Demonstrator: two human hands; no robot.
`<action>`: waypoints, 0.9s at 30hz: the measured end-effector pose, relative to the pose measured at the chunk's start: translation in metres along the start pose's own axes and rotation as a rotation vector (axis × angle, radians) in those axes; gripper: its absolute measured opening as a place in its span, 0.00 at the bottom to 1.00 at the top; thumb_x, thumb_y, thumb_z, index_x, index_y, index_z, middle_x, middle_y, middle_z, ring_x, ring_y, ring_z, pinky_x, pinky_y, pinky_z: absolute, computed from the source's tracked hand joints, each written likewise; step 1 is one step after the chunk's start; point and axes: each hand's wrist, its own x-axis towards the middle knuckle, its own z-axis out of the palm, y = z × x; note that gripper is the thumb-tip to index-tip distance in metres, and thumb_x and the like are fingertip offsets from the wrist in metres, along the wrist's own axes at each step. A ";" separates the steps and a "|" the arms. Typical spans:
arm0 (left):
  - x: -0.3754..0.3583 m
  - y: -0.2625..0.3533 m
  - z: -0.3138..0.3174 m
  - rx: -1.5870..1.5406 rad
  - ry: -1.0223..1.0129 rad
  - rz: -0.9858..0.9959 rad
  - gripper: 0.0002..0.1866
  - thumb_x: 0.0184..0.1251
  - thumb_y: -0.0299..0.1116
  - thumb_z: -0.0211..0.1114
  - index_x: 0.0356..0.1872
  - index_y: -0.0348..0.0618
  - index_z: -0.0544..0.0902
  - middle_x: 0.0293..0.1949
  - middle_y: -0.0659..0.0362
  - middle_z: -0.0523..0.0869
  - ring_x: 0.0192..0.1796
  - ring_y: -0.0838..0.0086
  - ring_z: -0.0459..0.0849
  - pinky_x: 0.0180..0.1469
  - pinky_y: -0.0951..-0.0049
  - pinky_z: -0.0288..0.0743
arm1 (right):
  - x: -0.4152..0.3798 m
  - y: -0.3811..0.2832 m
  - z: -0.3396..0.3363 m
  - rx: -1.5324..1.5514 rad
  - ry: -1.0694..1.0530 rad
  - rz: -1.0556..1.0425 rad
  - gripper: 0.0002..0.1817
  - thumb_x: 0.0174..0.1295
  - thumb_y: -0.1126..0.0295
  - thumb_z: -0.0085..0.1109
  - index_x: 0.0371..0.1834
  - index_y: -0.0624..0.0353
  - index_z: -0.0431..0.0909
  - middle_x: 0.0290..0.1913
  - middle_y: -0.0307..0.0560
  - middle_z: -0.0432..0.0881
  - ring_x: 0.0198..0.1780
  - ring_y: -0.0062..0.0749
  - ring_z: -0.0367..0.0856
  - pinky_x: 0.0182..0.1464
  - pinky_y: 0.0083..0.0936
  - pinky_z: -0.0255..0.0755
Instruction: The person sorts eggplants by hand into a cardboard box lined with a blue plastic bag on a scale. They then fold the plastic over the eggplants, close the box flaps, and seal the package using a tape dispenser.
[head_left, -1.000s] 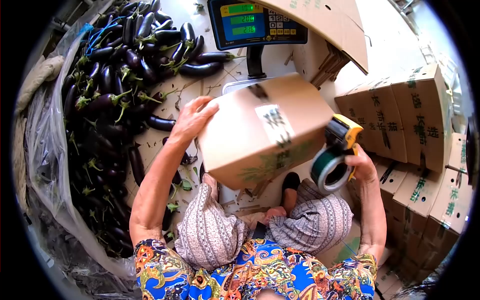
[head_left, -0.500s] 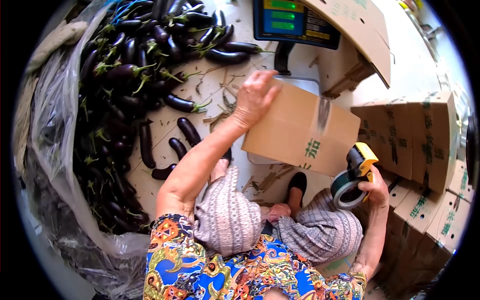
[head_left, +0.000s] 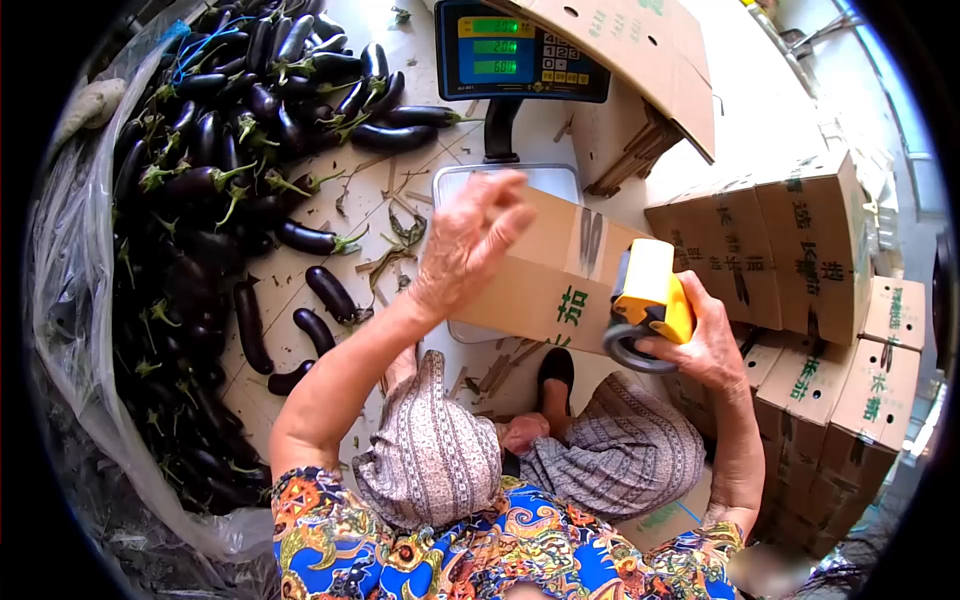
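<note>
- The box [head_left: 545, 275] lies closed on the scale pan [head_left: 505, 180], below the scale display [head_left: 520, 50], with a dark tape strip across its top.
- Our right hand [head_left: 705, 345] is clenched on the yellow tape gun [head_left: 645, 305], whose roll sits against the box's near right edge.
- Our left hand [head_left: 465, 240] hovers over the box's left end, fingers loosely curled, grasping nothing; contact with the cardboard cannot be told.
- Step in hand, as we judge it: sealing the box.
- Next move likely calls for the left hand pressing the box steady while the gun is drawn along the seam.
- Aubergines [head_left: 215, 190] lie piled to the left; stacked cartons [head_left: 800, 240] stand to the right.
</note>
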 end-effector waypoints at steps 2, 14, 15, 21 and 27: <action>-0.007 0.031 -0.004 -0.400 -0.278 -0.382 0.31 0.73 0.59 0.59 0.57 0.39 0.79 0.46 0.54 0.84 0.51 0.72 0.82 0.49 0.70 0.80 | 0.006 -0.007 0.010 -0.021 0.035 -0.130 0.36 0.42 0.59 0.84 0.51 0.60 0.73 0.41 0.51 0.86 0.43 0.37 0.88 0.48 0.31 0.80; -0.013 0.016 0.001 -1.062 -0.381 -0.719 0.22 0.79 0.47 0.51 0.48 0.37 0.83 0.42 0.62 0.86 0.43 0.79 0.84 0.44 0.75 0.80 | 0.027 -0.019 0.035 -0.092 0.044 -0.234 0.36 0.43 0.58 0.83 0.53 0.59 0.73 0.42 0.53 0.86 0.45 0.45 0.88 0.50 0.34 0.81; -0.013 0.014 0.001 -1.016 -0.380 -0.729 0.22 0.78 0.48 0.52 0.48 0.37 0.83 0.42 0.62 0.85 0.44 0.79 0.83 0.44 0.75 0.80 | 0.028 -0.020 0.034 -0.106 0.043 -0.234 0.36 0.43 0.58 0.83 0.53 0.59 0.73 0.42 0.53 0.86 0.44 0.45 0.88 0.49 0.34 0.81; -0.020 0.005 0.013 -0.605 -0.263 -0.524 0.13 0.76 0.39 0.60 0.45 0.37 0.83 0.33 0.62 0.86 0.33 0.82 0.83 0.37 0.78 0.80 | 0.030 -0.033 0.039 -0.174 0.040 -0.260 0.35 0.44 0.61 0.82 0.53 0.60 0.73 0.42 0.54 0.85 0.43 0.43 0.88 0.49 0.32 0.81; -0.021 -0.004 0.003 -0.366 -0.287 -0.424 0.09 0.74 0.29 0.60 0.46 0.33 0.83 0.35 0.60 0.87 0.37 0.81 0.84 0.43 0.77 0.80 | 0.024 -0.045 0.047 -0.500 0.073 -0.348 0.35 0.44 0.64 0.79 0.55 0.64 0.73 0.42 0.59 0.83 0.43 0.53 0.86 0.47 0.38 0.81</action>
